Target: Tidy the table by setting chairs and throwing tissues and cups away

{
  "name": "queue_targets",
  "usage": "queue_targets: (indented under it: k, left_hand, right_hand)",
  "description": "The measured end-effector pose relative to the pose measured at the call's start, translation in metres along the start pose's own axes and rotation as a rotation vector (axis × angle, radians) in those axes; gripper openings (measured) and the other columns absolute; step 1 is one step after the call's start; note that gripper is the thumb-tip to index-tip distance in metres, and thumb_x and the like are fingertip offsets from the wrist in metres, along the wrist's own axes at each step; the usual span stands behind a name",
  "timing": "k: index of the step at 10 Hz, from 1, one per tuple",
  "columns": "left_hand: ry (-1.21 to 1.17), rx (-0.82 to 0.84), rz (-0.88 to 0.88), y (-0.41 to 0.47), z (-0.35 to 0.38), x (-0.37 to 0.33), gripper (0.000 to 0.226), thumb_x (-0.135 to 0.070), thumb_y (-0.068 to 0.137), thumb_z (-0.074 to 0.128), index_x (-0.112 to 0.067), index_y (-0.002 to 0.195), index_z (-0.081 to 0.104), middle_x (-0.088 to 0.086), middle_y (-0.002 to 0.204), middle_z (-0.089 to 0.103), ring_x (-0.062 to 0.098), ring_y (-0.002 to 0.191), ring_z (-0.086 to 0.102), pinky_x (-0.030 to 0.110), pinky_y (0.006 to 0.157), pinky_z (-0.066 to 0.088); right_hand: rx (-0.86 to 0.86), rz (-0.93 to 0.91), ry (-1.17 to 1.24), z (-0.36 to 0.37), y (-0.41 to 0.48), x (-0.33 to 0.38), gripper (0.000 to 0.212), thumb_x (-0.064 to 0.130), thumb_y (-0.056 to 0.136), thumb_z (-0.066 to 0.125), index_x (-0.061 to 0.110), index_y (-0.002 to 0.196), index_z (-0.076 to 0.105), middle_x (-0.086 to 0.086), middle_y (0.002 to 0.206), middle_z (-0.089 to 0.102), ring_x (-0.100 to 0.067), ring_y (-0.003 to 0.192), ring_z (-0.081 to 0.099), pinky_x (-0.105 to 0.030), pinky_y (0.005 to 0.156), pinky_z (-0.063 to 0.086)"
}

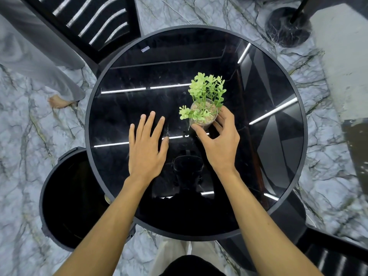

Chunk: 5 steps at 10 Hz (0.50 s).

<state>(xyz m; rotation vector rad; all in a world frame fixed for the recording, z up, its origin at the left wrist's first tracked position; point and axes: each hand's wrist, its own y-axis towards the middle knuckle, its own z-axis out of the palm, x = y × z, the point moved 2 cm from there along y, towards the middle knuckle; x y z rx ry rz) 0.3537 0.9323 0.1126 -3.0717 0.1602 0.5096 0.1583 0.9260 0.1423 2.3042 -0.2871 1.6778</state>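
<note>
Now right hand (pixel 221 144) pinches clear cylindrical pebble-filled pot (pixel 201 124); left hand (pixel 148 150) spread flat.

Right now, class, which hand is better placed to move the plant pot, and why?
Right. The right hand has its thumb and fingers curled round the pot. The left hand is flat and open over the table, apart from the pot.
</note>
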Motion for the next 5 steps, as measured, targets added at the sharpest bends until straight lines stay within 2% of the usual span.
queue_targets:
  k: [2,3,4,5]
  left_hand:
    - [0.004,0.001,0.005,0.001,0.001,0.000,0.053,-0.040,0.103,0.033,-0.026,0.154,0.027,-0.003,0.165,0.016,0.016,0.153,0.004,0.046,0.124,0.002]
    - [0.005,0.002,0.003,-0.001,0.001,0.001,0.053,-0.041,0.103,0.031,-0.027,0.154,0.027,-0.003,0.165,0.016,0.016,0.153,0.004,0.046,0.124,0.002]
    - [-0.026,-0.014,0.011,0.002,-0.001,-0.001,0.053,-0.041,0.103,0.032,-0.027,0.154,0.028,-0.003,0.164,0.017,0.016,0.153,0.004,0.045,0.124,0.001]
    - [-0.159,-0.041,0.001,-0.002,-0.007,-0.001,0.050,-0.036,0.103,0.037,-0.023,0.152,0.035,-0.002,0.163,0.022,0.015,0.153,0.008,0.042,0.124,0.001]
  right_hand:
    - [-0.008,0.010,0.010,0.003,0.001,0.000,0.067,0.027,0.078,0.083,0.046,0.129,0.044,0.014,0.127,0.060,-0.007,0.119,0.058,-0.018,0.098,0.047]
    - [-0.011,0.019,0.012,0.002,0.000,0.000,0.068,0.029,0.078,0.083,0.037,0.133,0.045,0.012,0.129,0.059,-0.006,0.120,0.058,-0.018,0.099,0.046]
    - [0.021,0.039,-0.033,0.002,-0.001,0.002,0.076,0.033,0.076,0.085,0.033,0.137,0.040,0.018,0.132,0.055,-0.002,0.123,0.053,-0.020,0.103,0.044]
    - [-0.039,0.068,-0.069,-0.010,-0.010,0.009,0.087,0.036,0.072,0.086,0.029,0.143,0.037,0.016,0.140,0.050,-0.001,0.126,0.050,-0.021,0.105,0.043]
